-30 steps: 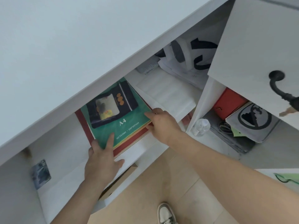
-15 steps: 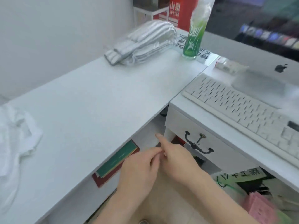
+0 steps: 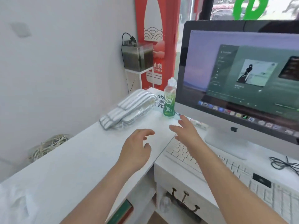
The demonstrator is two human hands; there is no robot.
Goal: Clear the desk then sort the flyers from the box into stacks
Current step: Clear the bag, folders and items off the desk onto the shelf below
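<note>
Bright daylight from the window (image 3: pixel 223 12) up top right, white surface (image 3: pixel 72 159) kinda blown out, everything slightly blurry, edges bent by the wide-angle.

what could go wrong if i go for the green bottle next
1. The green bottle stands tall and narrow right beside the monitor. A glancing touch from the right hand might tip it onto the keyboard.
2. The wrapped striped cloths lie just left of it. Dragging them with the left hand could also knock the bottle over.
</note>
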